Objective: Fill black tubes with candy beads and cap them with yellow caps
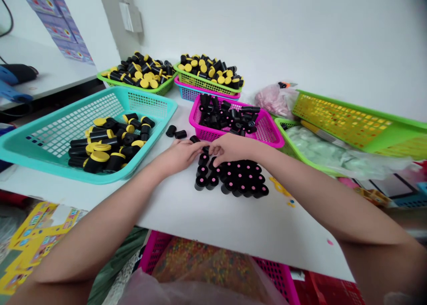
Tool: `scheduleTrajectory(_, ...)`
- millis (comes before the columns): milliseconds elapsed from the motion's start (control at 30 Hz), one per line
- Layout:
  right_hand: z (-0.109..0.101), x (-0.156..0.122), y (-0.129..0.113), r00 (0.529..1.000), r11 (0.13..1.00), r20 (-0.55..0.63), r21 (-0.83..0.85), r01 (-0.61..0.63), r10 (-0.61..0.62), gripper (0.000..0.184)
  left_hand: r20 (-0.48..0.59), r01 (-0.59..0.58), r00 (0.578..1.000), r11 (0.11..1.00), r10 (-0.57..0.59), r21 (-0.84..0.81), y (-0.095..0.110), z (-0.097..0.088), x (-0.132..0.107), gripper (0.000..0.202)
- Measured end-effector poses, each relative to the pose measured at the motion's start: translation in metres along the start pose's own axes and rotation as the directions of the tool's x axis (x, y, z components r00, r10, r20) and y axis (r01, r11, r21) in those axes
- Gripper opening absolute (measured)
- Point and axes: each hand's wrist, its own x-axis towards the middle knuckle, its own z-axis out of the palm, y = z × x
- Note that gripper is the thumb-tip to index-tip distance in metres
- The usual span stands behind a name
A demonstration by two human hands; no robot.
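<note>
My left hand (180,157) rests low over the white table, its fingers stretched toward the right hand and their tips beside a small black cylinder (206,149). My right hand (228,147) comes in from the other side with curled fingers at that same cylinder; its thumb points down by the row below. Under and in front of it, black cylinders with pink dots on top (239,175) stand upright in close rows, partly hidden by the hand. A few loose black cylinders (180,134) lie behind my left hand.
A magenta basket (273,136) of black cylinders stands behind the hands. At left is a turquoise basket (160,105) with yellow-capped black cylinders; two heaped green baskets (163,89) stand farther back. Bags fill a green basket (313,167) at right. The table edge (247,247) is near me.
</note>
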Motion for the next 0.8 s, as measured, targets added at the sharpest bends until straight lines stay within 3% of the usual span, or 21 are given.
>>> scheduleTrajectory(133,-0.003,0.002,0.001,0.984,0.998,-0.179,-0.049,-0.037,0.027,0.021,-0.023,0.163,0.986,0.986,-0.163,0.014,0.0,-0.013,-0.007,0.04)
scheduleTrajectory(267,0.007,0.016,0.001,0.992,0.988,-0.114,-0.149,0.039,-0.056,0.03,0.188,0.34,0.912,0.929,-0.364,0.148,-0.002,-0.017,-0.016,0.062)
scheduleTrajectory(433,0.024,0.036,0.003,0.995,0.976,-0.096,-0.213,-0.047,0.027,0.036,0.249,0.322,0.899,0.93,-0.359,0.179,-0.004,-0.012,-0.015,0.044)
scheduleTrajectory(633,0.021,0.031,0.003,0.982,0.992,-0.186,-0.123,0.005,-0.028,0.022,0.097,0.343,0.933,0.938,-0.345,0.042,-0.002,-0.013,-0.006,0.027)
scheduleTrajectory(800,0.01,0.012,0.004,0.953,0.997,-0.3,-0.068,0.022,-0.041,0.004,-0.088,0.324,0.937,0.935,-0.338,-0.143,0.001,-0.012,-0.005,0.035)
